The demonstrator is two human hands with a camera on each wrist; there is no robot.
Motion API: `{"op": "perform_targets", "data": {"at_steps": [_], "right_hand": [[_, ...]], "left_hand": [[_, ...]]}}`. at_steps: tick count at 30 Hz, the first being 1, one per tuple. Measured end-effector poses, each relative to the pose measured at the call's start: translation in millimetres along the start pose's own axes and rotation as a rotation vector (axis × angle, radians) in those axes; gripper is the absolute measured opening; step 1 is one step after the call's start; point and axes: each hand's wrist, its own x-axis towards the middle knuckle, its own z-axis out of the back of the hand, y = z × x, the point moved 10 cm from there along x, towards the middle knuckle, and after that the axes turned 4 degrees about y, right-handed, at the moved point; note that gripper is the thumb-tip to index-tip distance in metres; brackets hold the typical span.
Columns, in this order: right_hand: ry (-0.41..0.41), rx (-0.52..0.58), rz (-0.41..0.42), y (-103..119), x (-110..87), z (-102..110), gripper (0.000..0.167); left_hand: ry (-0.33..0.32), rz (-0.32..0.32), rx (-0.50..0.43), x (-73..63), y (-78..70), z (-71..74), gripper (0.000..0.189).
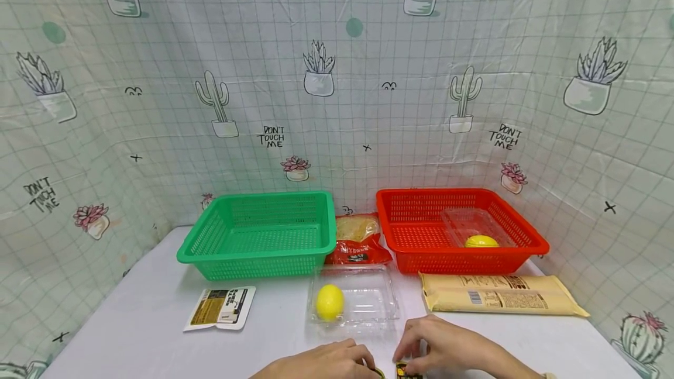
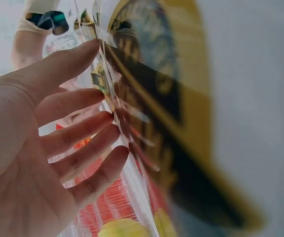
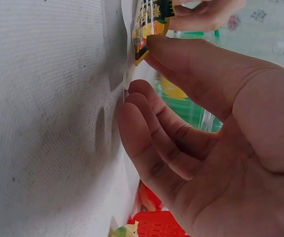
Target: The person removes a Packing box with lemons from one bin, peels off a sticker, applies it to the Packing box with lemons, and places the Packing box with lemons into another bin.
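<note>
At the bottom edge of the head view, my right hand point(image 1: 439, 347) is bent over a glossy black-and-yellow printed packet point(image 1: 404, 369). In the right wrist view, the thumb lies on the packet point(image 3: 152, 24) and curved fingertips meet its pale rim. My left hand point(image 1: 329, 361) is beside it; in the left wrist view its long, spread fingers point(image 2: 90, 138) touch the glossy packaging point(image 2: 157, 98) with their tips. Beyond the hands sits a clear plastic tray point(image 1: 363, 312) with a yellow lemon point(image 1: 330, 302) at its left side. Much of the packet is cut off below.
Behind are a green basket point(image 1: 258, 262) and a red basket point(image 1: 463, 259), the latter holding a clear tray point(image 1: 471, 221) and a lemon point(image 1: 481, 241). A red bag point(image 1: 358, 250) lies between them. A long tan packet point(image 1: 502, 295) is right, a white-edged packet point(image 1: 221, 307) left.
</note>
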Motion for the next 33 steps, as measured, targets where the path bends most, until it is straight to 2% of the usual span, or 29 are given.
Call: {"op": "perform_targets", "data": {"at_steps": [10,18,29,33], "right_hand": [[-0.037,-0.069,0.082,9,-4.5,7,0.007],[-0.016,-0.021,0.077,11,-6.3,10,0.010],[-0.034,0.013,0.165,23,-9.6,26,0.005],[-0.050,0.019,0.160,28,-6.9,34,0.004]], "left_hand": [[-0.001,0.010,-0.037,-0.1,1.3,-0.5,0.029],[-0.009,-0.008,-0.010,-0.4,-1.3,2.9,0.029],[-0.010,-0.003,-0.012,-1.6,0.2,1.6,0.028],[-0.012,-0.013,-0.005,-1.6,-0.7,1.4,0.027]]}}
